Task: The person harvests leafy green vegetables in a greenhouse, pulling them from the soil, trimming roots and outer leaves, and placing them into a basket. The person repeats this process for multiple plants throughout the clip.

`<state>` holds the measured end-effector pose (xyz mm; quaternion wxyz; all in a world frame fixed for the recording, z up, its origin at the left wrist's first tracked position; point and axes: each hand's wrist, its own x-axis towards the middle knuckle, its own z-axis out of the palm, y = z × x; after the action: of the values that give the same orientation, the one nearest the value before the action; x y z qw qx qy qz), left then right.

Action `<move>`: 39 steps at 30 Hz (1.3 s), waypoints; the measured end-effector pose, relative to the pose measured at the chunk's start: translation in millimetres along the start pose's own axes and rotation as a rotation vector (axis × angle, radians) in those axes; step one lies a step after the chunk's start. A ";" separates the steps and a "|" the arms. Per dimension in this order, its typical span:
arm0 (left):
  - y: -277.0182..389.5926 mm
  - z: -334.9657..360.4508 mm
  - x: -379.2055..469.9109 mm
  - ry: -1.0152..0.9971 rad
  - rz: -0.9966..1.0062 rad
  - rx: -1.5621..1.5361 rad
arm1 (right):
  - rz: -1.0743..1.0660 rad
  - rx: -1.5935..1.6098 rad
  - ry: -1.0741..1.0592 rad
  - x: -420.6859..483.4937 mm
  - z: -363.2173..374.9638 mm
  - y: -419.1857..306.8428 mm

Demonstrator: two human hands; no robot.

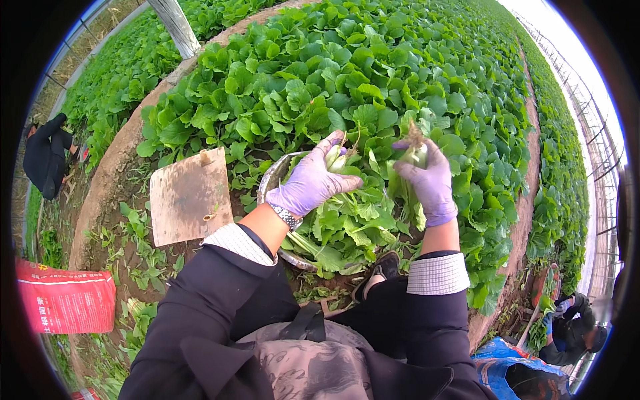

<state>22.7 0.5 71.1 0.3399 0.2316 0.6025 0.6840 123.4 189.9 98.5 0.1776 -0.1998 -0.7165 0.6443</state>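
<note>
My left hand (320,175), in a purple disposable glove, grips a small bunch of leafy greens (336,161) with pale stem bases and thin roots pointing up. Its leaves hang over a round basin (263,186) with a worn pale rim. Leafy greens (345,227) fill the basin and partly hide its rim. To the right, my right hand (431,177), gloved alike, holds another leafy plant (416,154) upside down, its brown, soil-covered roots uppermost. The two hands are apart, in front of the growing crop.
A stained board (190,195) lies left of the basin. Dense greens (350,70) grow ahead, bordered by soil ridges (107,170). A post (175,27) stands at upper left. A red printed sack (67,302) is at left, a blue sack (492,352) at lower right. Persons (45,157) crouch at both sides.
</note>
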 end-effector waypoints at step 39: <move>-12.2 -22.2 -15.0 -0.131 0.274 0.245 | 0.040 0.398 -0.268 -25.6 98.2 9.1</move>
<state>18.7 -24.9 56.8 0.2515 0.3952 0.6207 0.6287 95.6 93.8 79.1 0.1042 -0.0878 -0.5885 0.7969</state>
